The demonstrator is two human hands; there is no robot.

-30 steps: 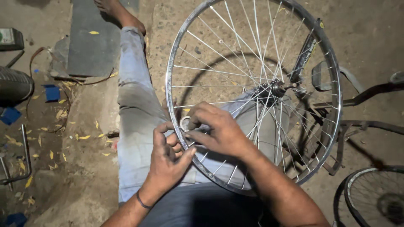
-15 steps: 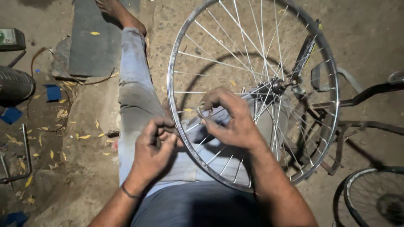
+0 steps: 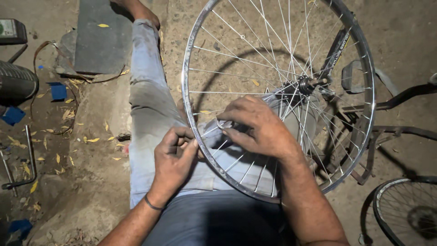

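Note:
A bare bicycle wheel with a shiny metal rim (image 3: 187, 68) and thin spokes stands over my lap, its hub (image 3: 307, 84) at the centre right. My left hand (image 3: 174, 159) is curled against the outside of the rim at its lower left, fingertips pinched on something small at the rim. My right hand (image 3: 257, 125) reaches through the inside of the wheel, its fingers closed around a spoke (image 3: 210, 111) near the rim. My legs in light jeans (image 3: 150, 105) stretch out under the wheel.
A bicycle frame (image 3: 400, 98) lies on the dirt to the right, with a second wheel (image 3: 407, 212) at the lower right. A flat grey slab (image 3: 102, 38) lies at the upper left. A tyre (image 3: 16, 82), blue scraps and a metal wrench (image 3: 25, 159) sit at the left.
The wheel has turned slightly and shifted in view. My left hand slid down along the rim's outer edge, and my right hand moved to a spoke a little further right.

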